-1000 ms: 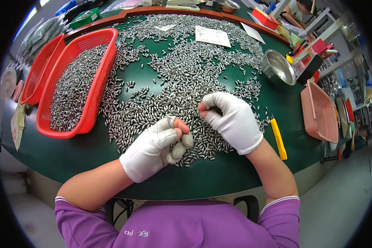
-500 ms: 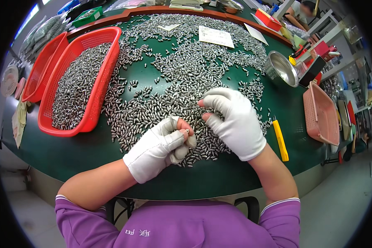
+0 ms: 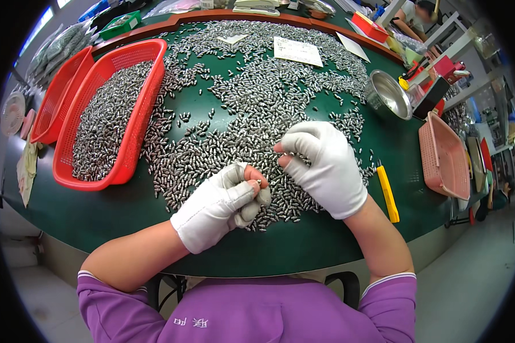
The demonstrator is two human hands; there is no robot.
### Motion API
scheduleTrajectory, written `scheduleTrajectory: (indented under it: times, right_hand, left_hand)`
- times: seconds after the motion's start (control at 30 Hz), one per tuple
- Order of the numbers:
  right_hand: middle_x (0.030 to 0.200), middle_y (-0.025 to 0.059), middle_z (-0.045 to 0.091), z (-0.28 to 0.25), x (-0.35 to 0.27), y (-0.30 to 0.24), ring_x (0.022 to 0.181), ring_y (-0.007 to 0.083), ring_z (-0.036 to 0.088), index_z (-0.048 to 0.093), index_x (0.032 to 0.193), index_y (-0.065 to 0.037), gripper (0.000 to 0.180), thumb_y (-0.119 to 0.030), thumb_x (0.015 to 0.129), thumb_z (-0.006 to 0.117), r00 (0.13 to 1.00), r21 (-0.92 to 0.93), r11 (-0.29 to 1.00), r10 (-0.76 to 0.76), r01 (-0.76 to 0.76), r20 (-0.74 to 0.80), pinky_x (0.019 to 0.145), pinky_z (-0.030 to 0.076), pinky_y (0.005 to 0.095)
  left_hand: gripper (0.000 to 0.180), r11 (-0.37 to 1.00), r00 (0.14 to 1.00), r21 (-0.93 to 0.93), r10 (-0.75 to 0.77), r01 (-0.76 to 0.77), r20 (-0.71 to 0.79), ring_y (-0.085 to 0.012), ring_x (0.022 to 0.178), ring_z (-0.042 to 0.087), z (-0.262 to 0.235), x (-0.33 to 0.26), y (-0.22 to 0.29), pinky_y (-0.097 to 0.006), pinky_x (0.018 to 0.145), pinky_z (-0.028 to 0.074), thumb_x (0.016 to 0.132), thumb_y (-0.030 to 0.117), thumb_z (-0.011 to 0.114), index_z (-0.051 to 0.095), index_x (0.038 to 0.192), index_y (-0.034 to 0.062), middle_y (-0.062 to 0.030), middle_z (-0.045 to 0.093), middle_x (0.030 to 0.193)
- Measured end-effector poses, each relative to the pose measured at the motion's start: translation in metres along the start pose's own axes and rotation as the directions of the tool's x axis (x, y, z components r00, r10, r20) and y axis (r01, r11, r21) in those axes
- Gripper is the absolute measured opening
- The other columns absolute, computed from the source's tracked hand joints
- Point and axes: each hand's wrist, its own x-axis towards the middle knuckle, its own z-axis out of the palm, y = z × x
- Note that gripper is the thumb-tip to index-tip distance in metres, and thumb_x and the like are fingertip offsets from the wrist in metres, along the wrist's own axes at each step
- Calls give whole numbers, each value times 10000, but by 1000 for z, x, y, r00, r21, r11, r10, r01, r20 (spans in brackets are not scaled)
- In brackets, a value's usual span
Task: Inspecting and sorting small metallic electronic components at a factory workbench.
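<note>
Metal parts [image 3: 246, 134] lie spread across the green surface [image 3: 257, 251], and more fill the red basket [image 3: 136, 137] at left. Over the spread's near side, the left hand [image 3: 214, 208] pinches one part between thumb and forefinger. The right hand [image 3: 325, 166] curls nearby, thumb and forefinger parted. Farther right lies a yellow cutter [image 3: 387, 194].

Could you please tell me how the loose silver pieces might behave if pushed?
The silver pieces would probably roll, given their rounded, elongated shape. Their shiny surfaces suggest slipperiness. Lying loose, they would likely scatter.
</note>
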Motion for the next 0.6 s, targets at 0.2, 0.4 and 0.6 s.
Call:
scheduleTrajectory:
  times: [0.2,0.4,0.6]
  right_hand:
    - [761,85,629,1,4,-17,669,279,610,667,801,-56,194,-36,631,759,989,201,970,-148,140,28,589,499,374]
    - [728,65,611,1,3,-18,655,270,604,632,761,-62,186,-61,622,756,981,151,971,-192,187,17,559,484,377]
    - [698,45,580,4,1,-18,627,255,585,588,718,-89,194,-86,601,742,962,35,961,-273,273,-19,527,460,379]
  left_hand:
    - [152,999,1000,-48,10,-10,10,-54,636,463,2,-1,-1,-197,572,385,941,187,622,523,1030,114,-6,592,905]
    - [144,1000,999,-24,2,-3,-35,-60,631,453,5,-2,0,-204,565,376,936,162,630,516,1003,105,2,553,844]
    - [145,1000,998,-7,-5,5,-55,-65,628,463,4,-2,-1,-206,558,374,935,156,632,508,985,100,17,533,775]
